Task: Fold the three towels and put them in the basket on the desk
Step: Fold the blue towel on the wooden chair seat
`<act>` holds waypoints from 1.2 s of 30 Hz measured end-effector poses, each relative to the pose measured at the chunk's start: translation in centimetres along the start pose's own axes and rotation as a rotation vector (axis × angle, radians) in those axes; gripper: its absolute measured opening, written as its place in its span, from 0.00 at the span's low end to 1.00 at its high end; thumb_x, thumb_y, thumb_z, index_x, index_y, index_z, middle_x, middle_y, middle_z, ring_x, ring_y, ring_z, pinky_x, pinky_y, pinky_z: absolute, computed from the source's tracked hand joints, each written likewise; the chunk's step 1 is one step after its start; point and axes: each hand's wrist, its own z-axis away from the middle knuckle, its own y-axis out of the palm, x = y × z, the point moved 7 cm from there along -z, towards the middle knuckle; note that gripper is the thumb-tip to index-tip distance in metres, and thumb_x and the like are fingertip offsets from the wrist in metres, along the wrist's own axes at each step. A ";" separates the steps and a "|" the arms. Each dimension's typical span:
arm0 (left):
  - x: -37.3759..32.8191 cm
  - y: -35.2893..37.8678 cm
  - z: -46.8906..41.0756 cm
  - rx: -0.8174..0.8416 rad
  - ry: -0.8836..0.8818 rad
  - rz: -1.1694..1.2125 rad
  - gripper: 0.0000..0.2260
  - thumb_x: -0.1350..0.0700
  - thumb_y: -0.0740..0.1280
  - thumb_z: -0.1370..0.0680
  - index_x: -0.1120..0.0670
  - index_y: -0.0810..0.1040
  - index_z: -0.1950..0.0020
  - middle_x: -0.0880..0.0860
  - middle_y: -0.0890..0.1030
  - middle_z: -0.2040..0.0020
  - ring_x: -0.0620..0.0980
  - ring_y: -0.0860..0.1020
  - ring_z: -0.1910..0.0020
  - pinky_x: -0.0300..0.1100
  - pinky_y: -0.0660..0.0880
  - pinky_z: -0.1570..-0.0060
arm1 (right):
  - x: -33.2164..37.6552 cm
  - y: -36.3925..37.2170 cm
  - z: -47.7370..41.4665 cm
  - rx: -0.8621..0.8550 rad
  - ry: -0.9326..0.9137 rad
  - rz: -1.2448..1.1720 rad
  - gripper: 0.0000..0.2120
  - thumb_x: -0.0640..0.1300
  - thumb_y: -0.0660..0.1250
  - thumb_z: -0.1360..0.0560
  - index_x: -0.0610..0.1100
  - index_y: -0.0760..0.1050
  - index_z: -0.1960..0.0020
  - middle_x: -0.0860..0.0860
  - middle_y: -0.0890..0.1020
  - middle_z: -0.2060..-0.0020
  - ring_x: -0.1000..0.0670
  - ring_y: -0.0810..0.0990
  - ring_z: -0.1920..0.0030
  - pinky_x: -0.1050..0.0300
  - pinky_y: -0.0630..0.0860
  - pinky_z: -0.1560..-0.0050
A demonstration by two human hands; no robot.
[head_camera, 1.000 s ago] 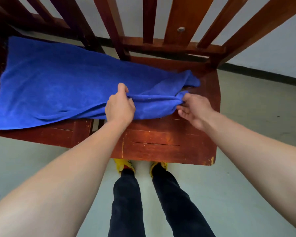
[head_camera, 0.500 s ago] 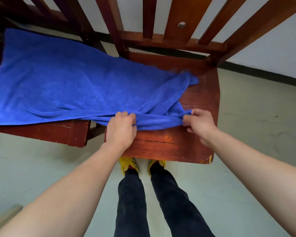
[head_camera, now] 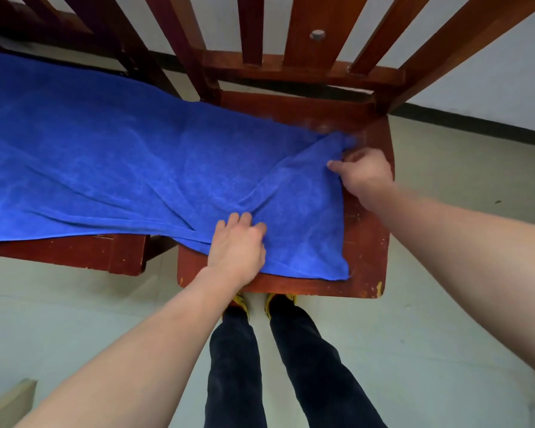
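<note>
A large blue towel (head_camera: 112, 162) lies spread across the seats of two red-brown wooden chairs, its right end wrinkled. My left hand (head_camera: 237, 244) rests on the towel near its front edge, with the fingers pinching a fold of the cloth. At the towel's far right corner, my right hand (head_camera: 363, 173) is closed on the cloth. The towel's near right corner lies flat on the right chair seat (head_camera: 365, 242). No basket or other towels are in view.
The left chair's seat (head_camera: 74, 254) abuts the right one with a gap between them. Slatted chair backs (head_camera: 254, 35) rise behind. My legs and yellow shoes (head_camera: 278, 301) stand on the pale floor just in front of the right chair.
The towel's right end, bunched along the front edge before, now lies spread on the right seat. My right hand moved back and up to the far corner; my left stayed near the front edge.
</note>
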 end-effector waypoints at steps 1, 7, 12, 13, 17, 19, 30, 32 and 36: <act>-0.5 0.4 -0.2 0.046 0.000 -0.003 0.12 0.53 0.59 0.22 0.52 0.76 0.41 0.54 0.74 0.44 0.56 0.69 0.42 0.49 0.65 0.47 | 0.8 0.2 -0.6 0.044 -0.010 0.066 0.11 0.52 0.74 0.32 0.45 0.80 0.57 0.46 0.83 0.55 0.44 0.81 0.55 0.56 0.74 0.57; -1.6 1.3 1.1 0.210 0.005 0.060 0.12 0.54 0.59 0.22 0.52 0.76 0.40 0.53 0.73 0.44 0.56 0.72 0.42 0.47 0.68 0.49 | -3.7 -2.6 0.9 0.106 0.098 0.398 0.18 0.55 0.70 0.37 0.40 0.76 0.59 0.41 0.83 0.57 0.39 0.81 0.57 0.49 0.79 0.57; 0.2 -3.9 -1.5 -0.223 0.020 0.137 0.09 0.59 0.63 0.26 0.58 0.79 0.48 0.58 0.76 0.49 0.62 0.75 0.50 0.52 0.72 0.60 | -2.6 -4.9 3.0 -0.194 -0.252 0.363 0.13 0.44 0.66 0.28 0.47 0.77 0.44 0.45 0.80 0.45 0.40 0.77 0.42 0.49 0.73 0.45; 0.6 -4.7 -2.6 -0.264 0.028 0.103 0.13 0.58 0.63 0.26 0.57 0.79 0.43 0.59 0.75 0.44 0.63 0.74 0.47 0.54 0.72 0.56 | -0.7 -4.1 3.4 -0.200 -0.426 0.364 0.17 0.42 0.65 0.28 0.45 0.76 0.39 0.44 0.78 0.40 0.41 0.75 0.38 0.48 0.72 0.42; 2.1 -4.9 -7.1 -0.054 -0.026 -0.023 0.27 0.47 0.60 0.21 0.50 0.58 0.23 0.58 0.52 0.21 0.60 0.53 0.24 0.56 0.61 0.34 | 2.3 1.4 2.6 0.106 -0.613 0.715 0.31 0.48 0.60 0.22 0.42 0.56 0.22 0.43 0.56 0.22 0.44 0.55 0.23 0.43 0.62 0.30; 2.4 -5.2 -8.8 0.002 -0.030 -0.035 0.30 0.45 0.59 0.21 0.49 0.52 0.22 0.57 0.46 0.21 0.59 0.47 0.23 0.57 0.58 0.31 | 2.7 1.6 0.8 0.172 -0.578 0.841 0.33 0.51 0.56 0.20 0.42 0.47 0.21 0.46 0.46 0.21 0.46 0.46 0.21 0.42 0.56 0.27; -2.1 -4.7 -2.5 -0.134 -0.004 0.051 0.11 0.55 0.59 0.23 0.56 0.74 0.43 0.57 0.72 0.44 0.59 0.71 0.45 0.51 0.67 0.50 | -1.7 1.3 7.1 0.142 -0.801 0.802 0.27 0.42 0.63 0.25 0.42 0.66 0.26 0.41 0.65 0.26 0.41 0.66 0.27 0.43 0.71 0.41; -3.0 -1.9 -0.1 -0.084 0.031 0.061 0.10 0.56 0.60 0.24 0.55 0.75 0.45 0.55 0.73 0.46 0.58 0.71 0.46 0.51 0.68 0.50 | -3.7 2.4 7.0 0.242 -0.735 0.918 0.29 0.45 0.56 0.20 0.44 0.52 0.21 0.47 0.49 0.21 0.48 0.50 0.21 0.44 0.62 0.32; -3.7 1.7 2.8 -0.117 0.046 0.110 0.06 0.58 0.65 0.30 0.55 0.79 0.56 0.55 0.75 0.55 0.58 0.74 0.57 0.50 0.71 0.60 | -2.1 1.4 4.4 0.182 -0.703 0.943 0.32 0.48 0.55 0.20 0.45 0.47 0.20 0.51 0.45 0.21 0.51 0.44 0.21 0.45 0.55 0.28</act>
